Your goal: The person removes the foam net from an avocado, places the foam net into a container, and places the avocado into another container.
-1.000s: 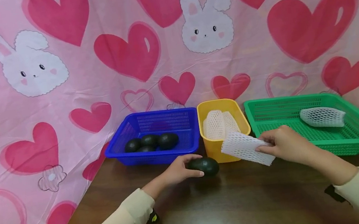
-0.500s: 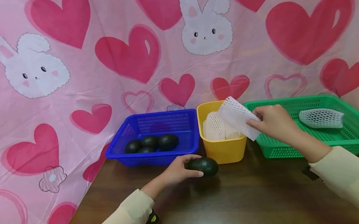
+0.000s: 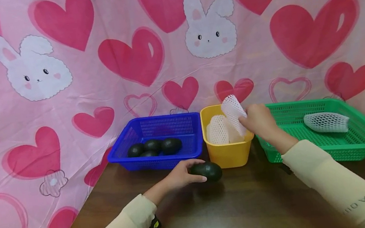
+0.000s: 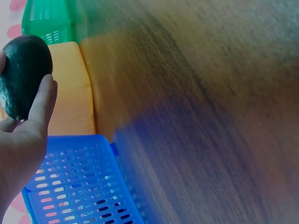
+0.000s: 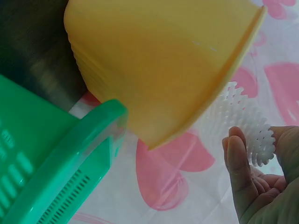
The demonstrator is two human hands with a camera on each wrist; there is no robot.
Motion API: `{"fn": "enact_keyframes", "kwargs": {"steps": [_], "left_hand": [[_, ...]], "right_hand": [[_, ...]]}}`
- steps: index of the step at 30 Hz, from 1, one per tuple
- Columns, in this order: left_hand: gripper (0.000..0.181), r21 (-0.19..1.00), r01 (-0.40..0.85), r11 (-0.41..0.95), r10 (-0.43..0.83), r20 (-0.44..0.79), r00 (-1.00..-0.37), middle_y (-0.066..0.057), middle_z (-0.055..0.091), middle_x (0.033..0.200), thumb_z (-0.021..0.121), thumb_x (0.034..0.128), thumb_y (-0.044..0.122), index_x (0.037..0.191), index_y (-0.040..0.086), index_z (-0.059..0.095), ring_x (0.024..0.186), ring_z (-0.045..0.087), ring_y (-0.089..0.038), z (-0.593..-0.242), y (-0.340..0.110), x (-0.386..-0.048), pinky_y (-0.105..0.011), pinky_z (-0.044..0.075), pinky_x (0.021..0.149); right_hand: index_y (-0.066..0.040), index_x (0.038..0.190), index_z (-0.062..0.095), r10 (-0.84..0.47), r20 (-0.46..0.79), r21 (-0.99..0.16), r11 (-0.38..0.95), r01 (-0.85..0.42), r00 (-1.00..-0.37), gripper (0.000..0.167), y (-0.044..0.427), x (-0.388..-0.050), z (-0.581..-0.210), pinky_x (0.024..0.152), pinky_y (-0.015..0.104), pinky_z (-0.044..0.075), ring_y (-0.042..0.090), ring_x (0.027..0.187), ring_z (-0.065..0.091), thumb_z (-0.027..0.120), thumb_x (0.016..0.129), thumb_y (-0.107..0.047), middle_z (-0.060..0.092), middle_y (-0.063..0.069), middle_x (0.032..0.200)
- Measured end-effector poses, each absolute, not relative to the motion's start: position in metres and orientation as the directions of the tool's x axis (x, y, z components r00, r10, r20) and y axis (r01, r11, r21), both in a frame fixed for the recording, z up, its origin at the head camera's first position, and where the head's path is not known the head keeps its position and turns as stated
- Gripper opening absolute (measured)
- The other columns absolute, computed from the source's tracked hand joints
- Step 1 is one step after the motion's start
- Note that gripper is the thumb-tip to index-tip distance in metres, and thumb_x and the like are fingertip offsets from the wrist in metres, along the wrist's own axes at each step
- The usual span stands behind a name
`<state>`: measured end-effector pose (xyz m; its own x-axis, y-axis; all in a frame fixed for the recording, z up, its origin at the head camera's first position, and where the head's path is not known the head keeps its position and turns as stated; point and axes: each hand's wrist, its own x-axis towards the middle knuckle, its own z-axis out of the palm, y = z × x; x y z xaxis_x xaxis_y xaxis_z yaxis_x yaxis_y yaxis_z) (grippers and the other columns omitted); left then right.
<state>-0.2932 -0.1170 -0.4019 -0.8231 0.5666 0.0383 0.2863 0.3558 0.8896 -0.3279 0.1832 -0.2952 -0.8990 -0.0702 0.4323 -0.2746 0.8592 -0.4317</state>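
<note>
My left hand [image 3: 178, 175] grips a dark green avocado [image 3: 211, 171] in front of the yellow bin [image 3: 230, 156]; in the left wrist view, fingers and thumb lie around the avocado [image 4: 28, 70]. My right hand [image 3: 260, 121] pinches a white foam net sleeve [image 3: 232, 109] by its lower end, over the right side of that bin. The right wrist view has this sleeve [image 5: 257, 135] between thumb and fingers, beside the bin's rim. More white net sleeves [image 3: 218, 130] stand inside the bin.
At the left, a blue basket [image 3: 161, 163] holds several avocados [image 3: 171, 145]. On the right stands a green basket [image 3: 328, 154] with a net sleeve [image 3: 326, 122] around something inside. Behind the brown table [image 3: 218, 218] hangs a pink heart-patterned cloth [image 3: 111, 7].
My right hand has carried the net sleeve up and left, from in front of the bin to above it; the sleeve now stands more upright. My left hand stays in place with the avocado.
</note>
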Motion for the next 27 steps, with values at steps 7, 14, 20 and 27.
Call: {"fn": "enact_keyframes", "kwargs": {"steps": [7, 14, 20, 27], "left_hand": [[0.050, 0.900, 0.267, 0.345, 0.571, 0.024, -0.820, -0.004, 0.067, 0.110, 0.080, 0.0814, 0.018, 0.127, 0.008, 0.062, 0.095, 0.060, -0.019, -0.404, -0.118, -0.294, -0.032, 0.051, 0.084], [0.051, 0.896, 0.273, 0.351, 0.574, 0.025, -0.818, -0.004, 0.066, 0.111, 0.080, 0.0811, 0.018, 0.127, 0.008, 0.062, 0.095, 0.060, -0.019, -0.405, -0.118, -0.294, -0.032, 0.050, 0.083], [0.051, 0.883, 0.279, 0.377, 0.565, 0.020, -0.825, -0.002, 0.067, 0.111, 0.081, 0.0808, 0.020, 0.127, 0.009, 0.062, 0.095, 0.060, -0.018, -0.405, -0.119, -0.293, -0.032, 0.050, 0.083], [0.050, 0.886, 0.268, 0.379, 0.560, 0.011, -0.828, -0.003, 0.067, 0.111, 0.080, 0.0818, 0.021, 0.127, 0.009, 0.062, 0.095, 0.060, -0.018, -0.406, -0.120, -0.291, -0.032, 0.051, 0.083]], "right_hand": [[-0.001, 0.068, 0.056, -0.041, 0.385, -0.393, 0.897, -0.204, -0.922, 0.020, 0.172, -0.343, -0.300, 0.045, 0.033, 0.045, 0.028, 0.053, 0.049, 0.063, 0.085, -0.009, 0.050, 0.011, 0.058], [0.003, 0.069, 0.058, -0.021, 0.353, -0.356, 0.922, -0.155, -0.936, 0.016, 0.168, -0.359, -0.308, 0.048, 0.037, 0.047, 0.033, 0.060, 0.053, 0.061, 0.084, -0.005, 0.057, 0.016, 0.066], [0.004, 0.077, 0.062, -0.017, 0.308, -0.359, 0.924, -0.132, -0.951, 0.013, 0.164, -0.368, -0.317, 0.052, 0.037, 0.049, 0.033, 0.066, 0.056, 0.062, 0.084, -0.006, 0.062, 0.018, 0.076], [0.000, 0.067, 0.057, -0.030, 0.278, -0.415, 0.898, -0.148, -0.960, 0.023, 0.157, -0.371, -0.323, 0.050, 0.032, 0.044, 0.028, 0.058, 0.050, 0.063, 0.087, -0.009, 0.052, 0.012, 0.061]]}}
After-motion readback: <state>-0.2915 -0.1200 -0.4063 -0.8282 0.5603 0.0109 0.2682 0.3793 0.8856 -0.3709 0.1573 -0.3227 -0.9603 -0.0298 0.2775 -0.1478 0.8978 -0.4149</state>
